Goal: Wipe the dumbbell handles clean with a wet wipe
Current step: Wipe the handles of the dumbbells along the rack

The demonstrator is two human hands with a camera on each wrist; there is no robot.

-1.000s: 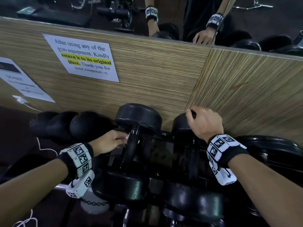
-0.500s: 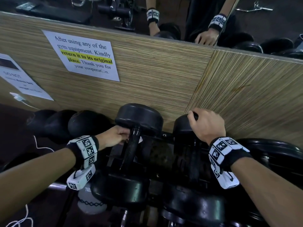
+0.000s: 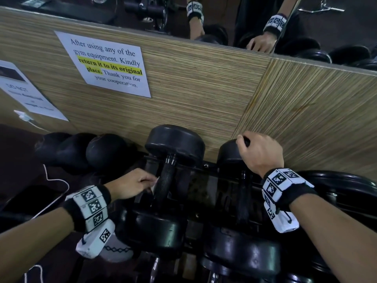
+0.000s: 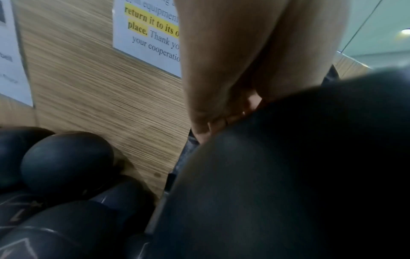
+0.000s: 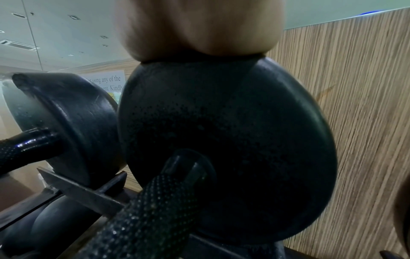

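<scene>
Head view, left hand [image 3: 130, 185] pinching mostly hidden wipe [image 3: 154, 185] vs handle [image 3: 166, 180], right hand [image 3: 262, 151] gripping dumbbell head [image 3: 227, 154]

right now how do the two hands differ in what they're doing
The left hand holds a white wipe against the left dumbbell's handle, low between the weights. The right hand carries no wipe and rests on top of the right dumbbell's far head. Both wear marker-covered wristbands.

Wet wipe [image 3: 154, 183] mostly hidden
</scene>
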